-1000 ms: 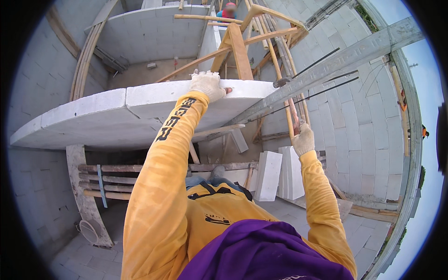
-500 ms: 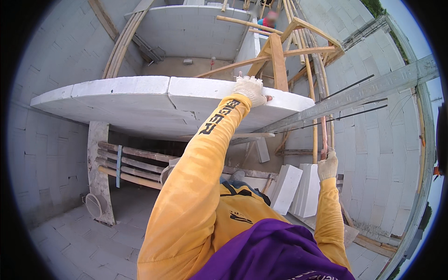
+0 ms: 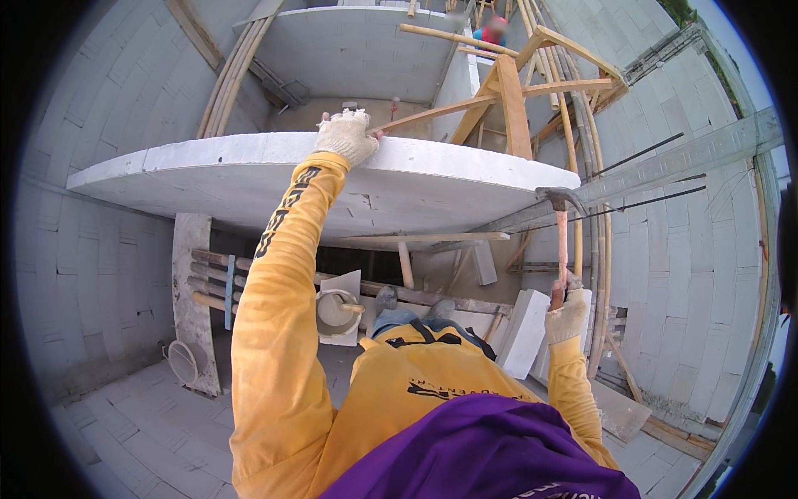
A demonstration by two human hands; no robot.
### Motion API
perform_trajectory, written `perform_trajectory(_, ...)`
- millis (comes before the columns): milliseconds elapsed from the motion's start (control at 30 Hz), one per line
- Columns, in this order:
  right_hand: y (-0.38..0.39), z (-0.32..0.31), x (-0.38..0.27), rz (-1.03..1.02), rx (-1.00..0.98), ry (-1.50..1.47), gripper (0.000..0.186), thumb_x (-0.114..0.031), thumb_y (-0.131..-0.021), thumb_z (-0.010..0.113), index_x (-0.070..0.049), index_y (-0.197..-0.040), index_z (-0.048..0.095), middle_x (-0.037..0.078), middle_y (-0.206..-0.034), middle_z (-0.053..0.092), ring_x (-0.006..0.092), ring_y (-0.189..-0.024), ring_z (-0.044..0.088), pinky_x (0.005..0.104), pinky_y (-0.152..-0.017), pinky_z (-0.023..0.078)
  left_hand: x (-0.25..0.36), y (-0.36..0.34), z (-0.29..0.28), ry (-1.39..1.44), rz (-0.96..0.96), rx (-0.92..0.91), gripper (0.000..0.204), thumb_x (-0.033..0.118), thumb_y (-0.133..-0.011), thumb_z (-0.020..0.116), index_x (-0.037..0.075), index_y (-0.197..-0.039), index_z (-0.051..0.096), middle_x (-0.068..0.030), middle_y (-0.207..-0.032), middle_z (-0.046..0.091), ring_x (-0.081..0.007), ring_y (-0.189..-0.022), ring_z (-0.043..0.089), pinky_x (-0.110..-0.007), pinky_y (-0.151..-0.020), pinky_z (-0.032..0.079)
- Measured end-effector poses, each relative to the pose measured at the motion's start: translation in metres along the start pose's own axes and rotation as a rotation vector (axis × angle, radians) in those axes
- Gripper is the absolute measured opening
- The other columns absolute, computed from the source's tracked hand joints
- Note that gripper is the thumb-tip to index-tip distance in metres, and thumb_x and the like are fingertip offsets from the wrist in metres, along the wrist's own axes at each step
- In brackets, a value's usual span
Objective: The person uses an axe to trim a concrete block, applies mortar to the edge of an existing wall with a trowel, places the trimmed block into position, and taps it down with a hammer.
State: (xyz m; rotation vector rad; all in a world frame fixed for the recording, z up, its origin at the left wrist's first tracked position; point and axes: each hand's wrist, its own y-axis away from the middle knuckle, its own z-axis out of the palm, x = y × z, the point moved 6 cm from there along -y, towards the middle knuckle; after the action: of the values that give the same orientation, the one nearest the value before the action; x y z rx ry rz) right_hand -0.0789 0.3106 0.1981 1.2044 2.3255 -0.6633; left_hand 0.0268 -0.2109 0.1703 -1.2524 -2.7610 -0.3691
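My left hand (image 3: 347, 140), in a pale knit glove, is closed over the top edge of a white block wall (image 3: 249, 150), left of its middle. Its fingers reach past the far side, partly hidden. My right hand (image 3: 567, 312), gloved too, is wrapped round the wooden handle of a claw hammer (image 3: 562, 241). The hammer points away from me, its dark metal head beside the wall's right end. Whether the head touches the blocks I cannot tell. A grey metal beam (image 3: 665, 162) runs from behind that end toward the right.
Wooden props (image 3: 515, 108) and bamboo poles (image 3: 573, 125) stand beyond the wall. Below are a bucket (image 3: 337, 309), white blocks (image 3: 525, 333) and stacked poles (image 3: 218, 283) by an upright board (image 3: 195, 316). Dark rods (image 3: 657, 200) stick out at right. Another person (image 3: 492, 32) is far back.
My left hand has slid left along the wall top. The hammer in my right hand has shifted left, and its head now shows beside the wall's right end. A bucket has come into view.
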Motion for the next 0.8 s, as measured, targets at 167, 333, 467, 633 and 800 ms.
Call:
perform_trajectory(167,-0.05,0.029,-0.085,-0.186,0.079,-0.098,0.03,-0.017,-0.107,0.056,0.003,-0.128,0.062,0.015,-0.098,0.07,0.0229,-0.084,0.065,0.0374,-0.075,0.053,-0.062,0.012,0.0,0.026,-0.001,-0.076,0.053,0.05,-0.099,0.059,0.009,-0.13,0.07,-0.0217,-0.128,0.069,-0.0375,-0.126,0.062,-0.045,-0.113,0.044)
perform_trajectory(333,-0.071,0.079,-0.11,-0.231,-0.094,0.105,0.029,-0.013,-0.101,0.058,0.0,-0.126,0.063,0.025,-0.099,0.07,0.0435,-0.087,0.069,0.047,-0.077,0.055,-0.069,0.01,0.003,0.036,0.048,0.009,0.052,0.05,-0.097,0.062,0.006,-0.122,0.073,-0.0227,-0.117,0.072,-0.0395,-0.117,0.066,-0.045,-0.102,0.05)
perform_trajectory(467,-0.07,0.105,-0.104,-0.223,-0.209,0.198,0.034,-0.009,-0.094,0.061,-0.003,-0.127,0.064,0.025,-0.098,0.07,0.0444,-0.09,0.069,0.052,-0.078,0.055,-0.067,0.011,0.004,0.091,0.048,0.051,0.05,0.048,-0.096,0.063,0.005,-0.118,0.075,-0.0239,-0.114,0.072,-0.0395,-0.115,0.067,-0.046,-0.101,0.051)
perform_trajectory(633,-0.068,0.104,-0.124,-0.152,-0.257,0.256,0.029,-0.007,-0.096,0.06,-0.001,-0.124,0.066,0.026,-0.101,0.07,0.0461,-0.094,0.068,0.0498,-0.08,0.055,-0.068,0.013,0.004,0.033,0.036,-0.025,0.053,0.054,-0.098,0.06,0.009,-0.125,0.073,-0.0196,-0.125,0.07,-0.0375,-0.124,0.062,-0.047,-0.108,0.047)
perform_trajectory(800,-0.068,0.106,-0.113,-0.17,-0.223,0.248,0.031,-0.009,-0.094,0.061,-0.002,-0.123,0.067,0.026,-0.099,0.07,0.0448,-0.092,0.069,0.0506,-0.08,0.055,-0.066,0.011,0.005,0.044,0.052,-0.031,0.054,0.054,-0.098,0.061,0.008,-0.124,0.073,-0.0193,-0.125,0.07,-0.0375,-0.125,0.061,-0.047,-0.109,0.045)
